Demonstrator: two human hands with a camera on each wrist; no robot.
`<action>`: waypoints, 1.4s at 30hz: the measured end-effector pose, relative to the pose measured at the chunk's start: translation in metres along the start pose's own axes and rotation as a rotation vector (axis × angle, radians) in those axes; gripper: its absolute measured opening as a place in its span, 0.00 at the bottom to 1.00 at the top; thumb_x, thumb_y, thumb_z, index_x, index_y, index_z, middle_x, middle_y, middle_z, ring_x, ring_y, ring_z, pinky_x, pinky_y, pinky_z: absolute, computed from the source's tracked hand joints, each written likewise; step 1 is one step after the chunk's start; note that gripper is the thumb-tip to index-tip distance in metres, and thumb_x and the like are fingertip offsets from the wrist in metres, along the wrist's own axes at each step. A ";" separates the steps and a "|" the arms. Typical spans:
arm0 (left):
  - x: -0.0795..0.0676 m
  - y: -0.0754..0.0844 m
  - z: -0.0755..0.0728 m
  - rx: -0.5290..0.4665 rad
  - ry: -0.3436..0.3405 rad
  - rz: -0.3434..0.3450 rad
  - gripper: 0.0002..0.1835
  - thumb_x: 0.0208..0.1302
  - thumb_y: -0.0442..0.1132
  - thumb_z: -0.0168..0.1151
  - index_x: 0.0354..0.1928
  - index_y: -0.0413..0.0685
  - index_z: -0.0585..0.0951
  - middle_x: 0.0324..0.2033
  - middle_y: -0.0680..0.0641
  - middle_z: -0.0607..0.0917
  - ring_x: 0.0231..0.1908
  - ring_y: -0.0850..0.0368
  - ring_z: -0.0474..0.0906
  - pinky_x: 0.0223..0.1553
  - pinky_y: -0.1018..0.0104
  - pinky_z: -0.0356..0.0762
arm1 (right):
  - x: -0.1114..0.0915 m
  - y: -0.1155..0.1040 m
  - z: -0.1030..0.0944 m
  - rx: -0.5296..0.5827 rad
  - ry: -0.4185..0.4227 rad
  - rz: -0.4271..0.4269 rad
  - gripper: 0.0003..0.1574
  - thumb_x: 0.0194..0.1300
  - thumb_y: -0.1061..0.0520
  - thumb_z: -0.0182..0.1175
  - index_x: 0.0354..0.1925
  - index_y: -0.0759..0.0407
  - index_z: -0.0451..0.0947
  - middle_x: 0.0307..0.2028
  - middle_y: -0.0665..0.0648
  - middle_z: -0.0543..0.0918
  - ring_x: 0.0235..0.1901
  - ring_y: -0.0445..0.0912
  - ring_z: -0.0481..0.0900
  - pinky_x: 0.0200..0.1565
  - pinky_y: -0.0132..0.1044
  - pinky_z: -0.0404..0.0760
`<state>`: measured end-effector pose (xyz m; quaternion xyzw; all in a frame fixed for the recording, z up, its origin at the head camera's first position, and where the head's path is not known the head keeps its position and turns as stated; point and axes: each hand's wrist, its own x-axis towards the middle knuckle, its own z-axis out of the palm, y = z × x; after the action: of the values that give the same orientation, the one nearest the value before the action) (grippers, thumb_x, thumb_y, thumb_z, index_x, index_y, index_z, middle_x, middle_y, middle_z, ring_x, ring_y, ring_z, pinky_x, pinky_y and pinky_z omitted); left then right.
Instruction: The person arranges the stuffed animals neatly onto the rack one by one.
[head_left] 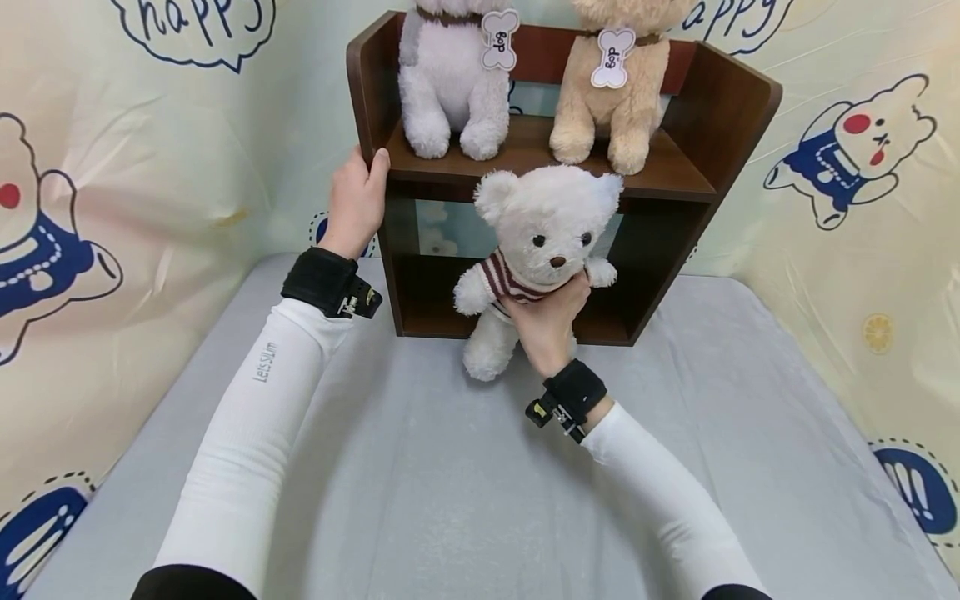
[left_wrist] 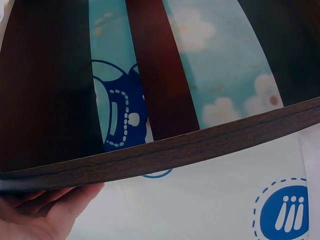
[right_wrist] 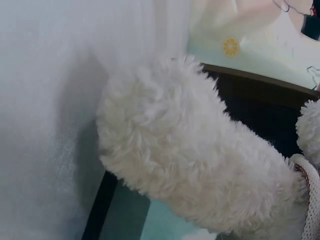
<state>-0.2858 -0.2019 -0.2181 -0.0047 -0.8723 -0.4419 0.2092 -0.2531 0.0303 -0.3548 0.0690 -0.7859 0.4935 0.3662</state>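
Note:
A white teddy bear point(head_left: 551, 221) in a maroon-striped sweater is upright in front of the lower compartment of a dark brown wooden shelf point(head_left: 450, 185). My right hand point(head_left: 551, 321) grips the bear round its chest, just under the chin. One furry white leg of the bear point(right_wrist: 165, 135) fills the right wrist view, where the hand itself is out of sight. My left hand point(head_left: 358, 200) holds the shelf's left side panel near the middle board, thumb on the front edge. In the left wrist view, the fingers point(left_wrist: 75, 205) lie against the outside of that panel.
On the upper shelf sit two plush dogs, a grey-and-white one point(head_left: 455, 92) and a tan one point(head_left: 613, 100), each with a bone-shaped tag. A grey cloth point(head_left: 465, 483) covers the table. Printed curtains point(head_left: 840, 250) hang behind and at both sides.

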 end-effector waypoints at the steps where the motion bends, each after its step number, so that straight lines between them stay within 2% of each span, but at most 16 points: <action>1: 0.000 0.000 0.000 0.001 0.000 0.000 0.29 0.74 0.53 0.31 0.63 0.38 0.62 0.56 0.38 0.74 0.50 0.49 0.69 0.51 0.56 0.70 | 0.001 0.000 0.002 -0.001 -0.005 0.017 0.63 0.43 0.42 0.72 0.65 0.62 0.46 0.58 0.62 0.58 0.57 0.51 0.54 0.59 0.47 0.55; 4: 0.000 0.000 0.000 -0.004 0.000 -0.001 0.29 0.74 0.53 0.31 0.63 0.38 0.62 0.56 0.38 0.74 0.50 0.49 0.69 0.52 0.56 0.70 | 0.003 0.002 0.008 -0.023 -0.019 0.047 0.63 0.44 0.40 0.71 0.65 0.61 0.45 0.58 0.62 0.57 0.57 0.52 0.54 0.60 0.47 0.55; 10: -0.001 0.000 0.000 -0.007 0.004 0.002 0.29 0.74 0.53 0.31 0.63 0.38 0.62 0.54 0.37 0.74 0.49 0.49 0.69 0.48 0.58 0.69 | 0.008 0.003 0.018 -0.091 -0.045 0.037 0.62 0.46 0.40 0.70 0.65 0.62 0.45 0.59 0.65 0.55 0.58 0.54 0.53 0.61 0.51 0.53; 14: -0.001 0.000 -0.001 -0.011 -0.004 -0.005 0.29 0.74 0.54 0.31 0.64 0.39 0.62 0.57 0.38 0.73 0.51 0.49 0.69 0.54 0.57 0.71 | 0.008 0.004 0.023 -0.124 -0.074 0.060 0.62 0.46 0.42 0.70 0.65 0.63 0.44 0.61 0.67 0.53 0.60 0.56 0.52 0.62 0.52 0.52; 18: -0.001 0.000 -0.001 -0.013 -0.008 -0.010 0.29 0.74 0.54 0.31 0.64 0.40 0.61 0.58 0.39 0.73 0.51 0.49 0.69 0.55 0.56 0.70 | 0.008 0.003 0.027 -0.159 -0.101 0.093 0.63 0.47 0.40 0.69 0.66 0.64 0.43 0.62 0.69 0.53 0.61 0.58 0.52 0.63 0.54 0.52; 23: -0.001 0.001 -0.001 -0.008 -0.001 -0.006 0.29 0.74 0.54 0.31 0.63 0.39 0.62 0.53 0.38 0.74 0.49 0.49 0.69 0.45 0.61 0.69 | 0.009 0.004 0.031 -0.200 -0.117 0.104 0.62 0.48 0.40 0.69 0.67 0.62 0.44 0.63 0.70 0.52 0.61 0.60 0.51 0.63 0.55 0.52; 27: -0.001 0.000 0.000 -0.004 0.003 -0.003 0.28 0.74 0.54 0.31 0.63 0.39 0.63 0.44 0.40 0.74 0.46 0.50 0.69 0.40 0.65 0.66 | 0.013 0.006 0.034 -0.200 -0.120 0.107 0.59 0.49 0.41 0.69 0.68 0.58 0.47 0.63 0.68 0.54 0.62 0.60 0.51 0.63 0.55 0.53; 32: -0.001 0.000 -0.001 -0.003 0.006 0.005 0.28 0.74 0.54 0.31 0.62 0.39 0.64 0.31 0.46 0.67 0.42 0.51 0.69 0.34 0.66 0.62 | 0.014 0.009 0.040 -0.146 -0.128 0.163 0.61 0.48 0.42 0.69 0.69 0.57 0.47 0.65 0.69 0.52 0.63 0.62 0.49 0.62 0.55 0.57; 35: 0.000 0.000 0.000 -0.004 0.009 0.012 0.28 0.74 0.53 0.32 0.61 0.39 0.64 0.27 0.47 0.63 0.39 0.52 0.68 0.31 0.66 0.61 | 0.015 0.010 0.043 -0.141 -0.138 0.204 0.62 0.49 0.42 0.69 0.70 0.57 0.44 0.66 0.70 0.49 0.64 0.63 0.48 0.61 0.56 0.61; 38: 0.000 0.000 0.001 -0.008 0.011 0.014 0.28 0.74 0.53 0.32 0.61 0.39 0.64 0.27 0.48 0.63 0.38 0.52 0.68 0.31 0.66 0.61 | 0.017 0.011 0.046 -0.160 -0.153 0.240 0.62 0.50 0.42 0.68 0.70 0.57 0.43 0.67 0.70 0.48 0.64 0.63 0.49 0.59 0.56 0.64; 42: 0.000 -0.001 0.001 -0.007 0.008 0.007 0.28 0.74 0.53 0.32 0.62 0.40 0.64 0.30 0.47 0.66 0.44 0.50 0.69 0.36 0.66 0.64 | 0.021 0.013 0.052 -0.188 -0.151 0.284 0.63 0.50 0.43 0.69 0.69 0.61 0.42 0.65 0.70 0.50 0.62 0.62 0.53 0.58 0.54 0.67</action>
<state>-0.2859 -0.2015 -0.2191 -0.0068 -0.8699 -0.4442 0.2142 -0.3007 -0.0010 -0.3641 -0.0405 -0.8555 0.4582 0.2377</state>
